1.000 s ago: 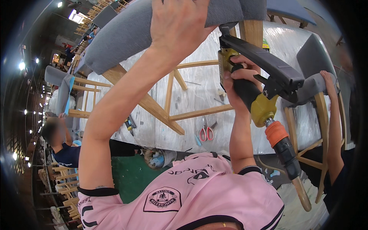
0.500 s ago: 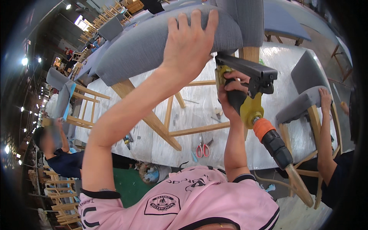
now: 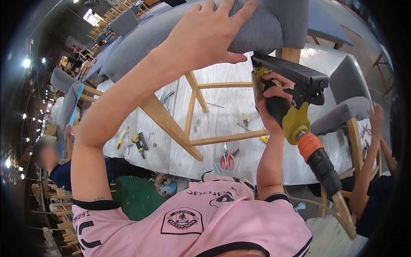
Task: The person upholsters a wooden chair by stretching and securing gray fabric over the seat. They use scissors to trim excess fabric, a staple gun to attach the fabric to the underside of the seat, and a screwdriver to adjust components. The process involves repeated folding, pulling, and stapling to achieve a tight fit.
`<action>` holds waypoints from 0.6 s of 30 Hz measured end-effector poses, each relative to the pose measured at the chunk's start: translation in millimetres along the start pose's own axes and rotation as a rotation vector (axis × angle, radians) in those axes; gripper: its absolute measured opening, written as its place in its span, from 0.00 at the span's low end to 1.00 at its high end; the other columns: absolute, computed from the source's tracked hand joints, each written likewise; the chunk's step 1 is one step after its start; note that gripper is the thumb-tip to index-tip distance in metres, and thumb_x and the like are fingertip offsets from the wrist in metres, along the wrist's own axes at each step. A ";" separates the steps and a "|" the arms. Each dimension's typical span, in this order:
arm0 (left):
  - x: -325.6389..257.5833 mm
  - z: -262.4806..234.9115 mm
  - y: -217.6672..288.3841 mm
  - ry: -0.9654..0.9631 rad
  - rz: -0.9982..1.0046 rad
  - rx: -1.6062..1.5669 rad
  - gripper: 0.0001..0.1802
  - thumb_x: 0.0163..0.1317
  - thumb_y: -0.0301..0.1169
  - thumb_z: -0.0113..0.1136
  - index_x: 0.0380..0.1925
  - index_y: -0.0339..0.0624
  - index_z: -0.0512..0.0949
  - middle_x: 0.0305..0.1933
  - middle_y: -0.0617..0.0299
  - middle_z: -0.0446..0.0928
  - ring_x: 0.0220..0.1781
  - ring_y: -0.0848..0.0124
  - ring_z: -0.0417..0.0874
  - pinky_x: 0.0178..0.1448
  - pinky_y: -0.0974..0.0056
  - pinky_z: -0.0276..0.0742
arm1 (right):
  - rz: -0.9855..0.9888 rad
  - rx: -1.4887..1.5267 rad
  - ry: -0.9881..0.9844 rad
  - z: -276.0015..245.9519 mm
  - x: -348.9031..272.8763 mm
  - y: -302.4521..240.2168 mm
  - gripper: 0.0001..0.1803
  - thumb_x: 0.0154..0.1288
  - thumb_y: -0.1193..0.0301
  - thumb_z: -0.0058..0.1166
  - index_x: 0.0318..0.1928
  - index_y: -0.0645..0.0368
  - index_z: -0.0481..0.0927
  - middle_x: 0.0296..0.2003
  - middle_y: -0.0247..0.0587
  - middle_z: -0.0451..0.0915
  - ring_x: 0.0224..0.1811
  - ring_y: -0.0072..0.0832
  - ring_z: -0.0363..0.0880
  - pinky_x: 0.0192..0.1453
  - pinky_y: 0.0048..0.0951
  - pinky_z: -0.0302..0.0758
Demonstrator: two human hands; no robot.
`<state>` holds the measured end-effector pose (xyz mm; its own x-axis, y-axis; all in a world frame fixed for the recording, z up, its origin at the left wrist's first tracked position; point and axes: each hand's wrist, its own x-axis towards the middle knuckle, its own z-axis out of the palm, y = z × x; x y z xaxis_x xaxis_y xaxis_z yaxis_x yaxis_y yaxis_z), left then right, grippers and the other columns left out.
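A grey upholstered chair with light wooden legs stands tilted in front of me. My left hand lies on its seat with the fingers spread and the thumb apart. My right hand is wrapped round the grip of a yellow and black air staple gun. The gun's nose is at the lower edge of the seat, near a wooden leg; whether it touches the fabric I cannot tell. From an orange and black coupling on the gun, a tan hose runs down.
Red-handled scissors, another staple gun and a yellow cutter lie on the plastic-covered table. At right a person's arms reach to another grey chair. A second person works at left beside a chair.
My left hand has shifted along the seat and its fingers have spread wider. The staple gun in my right hand sits farther right in view. The chair appears higher in the picture.
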<state>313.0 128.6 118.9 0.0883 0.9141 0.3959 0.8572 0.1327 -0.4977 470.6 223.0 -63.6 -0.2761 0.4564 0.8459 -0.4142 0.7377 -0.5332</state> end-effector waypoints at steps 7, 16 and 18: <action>-4.0 5.8 32.0 0.054 -0.073 0.244 0.50 0.53 0.40 0.72 0.75 0.40 0.62 0.64 0.40 0.70 0.52 0.49 0.76 0.57 0.47 0.73 | -0.004 -0.010 -0.004 11.4 -23.8 -3.8 0.15 0.51 0.84 0.66 0.34 0.52 0.77 0.49 0.46 0.84 0.53 0.39 0.82 0.62 0.39 0.76; -5.5 8.4 43.3 0.126 -0.112 0.388 0.39 0.59 0.32 0.61 0.74 0.43 0.66 0.60 0.44 0.74 0.49 0.52 0.76 0.54 0.49 0.73 | 0.080 0.131 0.104 31.8 -25.5 0.1 0.23 0.44 0.83 0.65 0.44 0.52 0.81 0.45 0.40 0.84 0.47 0.29 0.84 0.51 0.30 0.82; -7.4 9.2 42.0 0.151 -0.101 0.403 0.40 0.58 0.31 0.62 0.73 0.42 0.67 0.60 0.44 0.74 0.48 0.52 0.76 0.53 0.50 0.73 | 0.045 0.130 0.089 33.5 -23.8 -2.8 0.22 0.42 0.84 0.65 0.41 0.52 0.81 0.44 0.40 0.84 0.48 0.29 0.84 0.50 0.29 0.83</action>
<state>343.7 130.9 88.0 0.1131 0.8262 0.5519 0.6019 0.3850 -0.6997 449.3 193.4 -82.8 -0.2215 0.5340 0.8159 -0.5131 0.6477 -0.5632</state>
